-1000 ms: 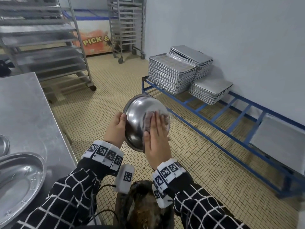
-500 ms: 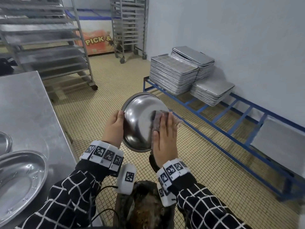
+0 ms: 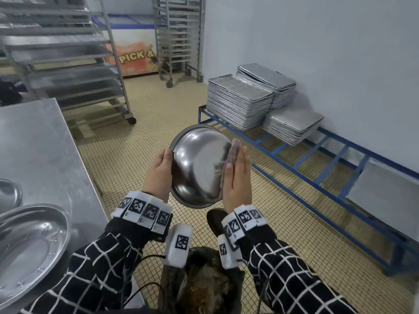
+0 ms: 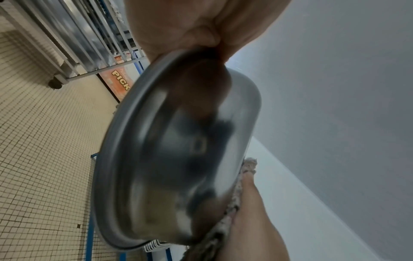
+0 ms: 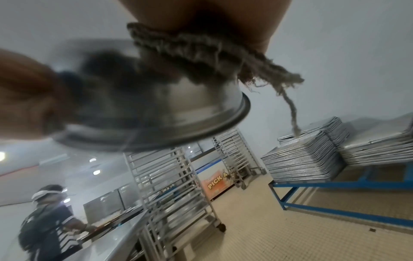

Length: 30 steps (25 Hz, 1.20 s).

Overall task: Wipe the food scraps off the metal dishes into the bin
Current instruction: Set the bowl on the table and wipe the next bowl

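Note:
A round metal bowl (image 3: 197, 166) is held on edge in front of me, its shiny underside facing me, above the bin (image 3: 204, 284) full of brown scraps. My left hand (image 3: 158, 171) grips the bowl's left rim (image 4: 125, 141). My right hand (image 3: 237, 177) lies flat with straight fingers and presses a grey frayed cloth (image 3: 231, 152) against the right side of the bowl's underside. In the right wrist view the cloth (image 5: 201, 53) is bunched between palm and bowl (image 5: 174, 109), a loose thread hanging from it. The bowl's inside is hidden.
A steel table (image 3: 38, 150) on my left carries an oval metal dish (image 3: 27, 245) and part of another dish (image 3: 9, 193). A blue low rack (image 3: 283, 164) with stacked baking trays (image 3: 240, 100) runs along the right wall. Wheeled tray racks (image 3: 68, 60) stand behind. Another person (image 5: 47, 222) works at a far counter.
My right hand has slid the cloth from the middle of the bowl's underside to its right edge. The bowl has turned slightly and sits a little higher.

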{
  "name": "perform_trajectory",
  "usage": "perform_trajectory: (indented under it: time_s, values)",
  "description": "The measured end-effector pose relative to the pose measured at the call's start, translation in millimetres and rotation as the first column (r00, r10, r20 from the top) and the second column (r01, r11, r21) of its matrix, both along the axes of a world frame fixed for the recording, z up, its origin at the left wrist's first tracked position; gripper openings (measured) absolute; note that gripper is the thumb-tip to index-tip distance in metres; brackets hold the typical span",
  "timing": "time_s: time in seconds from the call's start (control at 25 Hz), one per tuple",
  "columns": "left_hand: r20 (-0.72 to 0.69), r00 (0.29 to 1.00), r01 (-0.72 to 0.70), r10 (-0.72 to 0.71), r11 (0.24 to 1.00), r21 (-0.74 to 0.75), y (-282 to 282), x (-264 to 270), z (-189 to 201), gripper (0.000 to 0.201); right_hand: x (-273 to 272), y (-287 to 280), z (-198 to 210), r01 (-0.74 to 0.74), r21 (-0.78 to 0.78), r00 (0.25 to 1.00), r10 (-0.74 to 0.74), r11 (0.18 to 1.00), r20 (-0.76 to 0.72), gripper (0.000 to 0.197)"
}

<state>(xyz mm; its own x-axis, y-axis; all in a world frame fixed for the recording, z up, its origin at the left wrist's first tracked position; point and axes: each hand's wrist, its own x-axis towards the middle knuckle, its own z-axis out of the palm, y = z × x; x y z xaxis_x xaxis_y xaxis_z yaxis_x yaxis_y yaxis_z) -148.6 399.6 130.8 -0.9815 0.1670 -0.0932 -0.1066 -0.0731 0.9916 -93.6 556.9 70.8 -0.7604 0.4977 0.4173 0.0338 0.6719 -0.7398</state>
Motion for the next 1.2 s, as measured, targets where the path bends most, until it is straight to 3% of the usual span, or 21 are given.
perform_trajectory:
  time_s: [0.12,0.24,0.36,0.44,0.52,0.6,0.72,0.84,0.96,1.08,1.2]
  values:
    - [-0.001,1.000,-0.015,0.015,1.000,-0.011,-2,3,-5,0.027,10,-32,-12,-0.015,0.141,1.000,0.013,0.990,0.013,0.066]
    - [-0.057,0.998,-0.017,0.014,0.998,-0.053,-2,12,-3,0.026,10,-56,5,-0.022,0.253,1.000,0.024,0.967,-0.002,0.062]
    - [-0.064,0.998,0.004,-0.007,0.999,-0.055,-4,13,-1,0.024,1,-43,28,0.004,0.322,0.996,0.026,0.947,-0.089,0.058]
    - [-0.054,0.998,0.027,-0.030,0.998,-0.061,-6,10,-2,0.025,-4,-25,36,0.001,0.272,0.990,0.038,0.962,-0.136,0.053]
    - [-0.055,0.997,0.042,-0.046,0.996,-0.076,-9,8,-6,0.026,-3,-8,39,-0.020,0.055,0.992,0.026,0.998,-0.125,0.044]
    - [-0.075,0.996,0.039,-0.047,0.994,-0.104,-11,5,-10,0.027,3,5,32,0.013,-0.112,1.000,-0.015,0.994,-0.015,0.037]
    - [-0.179,0.981,0.022,-0.073,0.962,-0.272,-13,1,-17,0.029,15,17,14,0.027,-0.047,0.999,-0.025,0.999,0.045,0.032]
    - [-0.278,0.946,0.029,-0.165,0.900,-0.435,-13,1,-24,0.029,17,13,11,0.070,-0.011,0.997,-0.070,0.998,-0.019,0.032]
    - [-0.327,0.905,0.059,-0.272,0.842,-0.536,-7,4,-28,0.028,14,-10,21,-0.019,0.028,0.998,0.021,0.999,-0.064,0.020]
    - [-0.338,0.911,0.042,-0.238,0.867,-0.497,-5,2,-29,0.028,13,-25,17,-0.148,0.131,0.985,0.158,0.980,-0.066,0.030]
    - [-0.292,0.937,0.068,-0.192,0.920,-0.386,-10,-1,-25,0.029,14,-22,7,-0.165,0.203,0.982,0.181,0.965,-0.061,0.049]
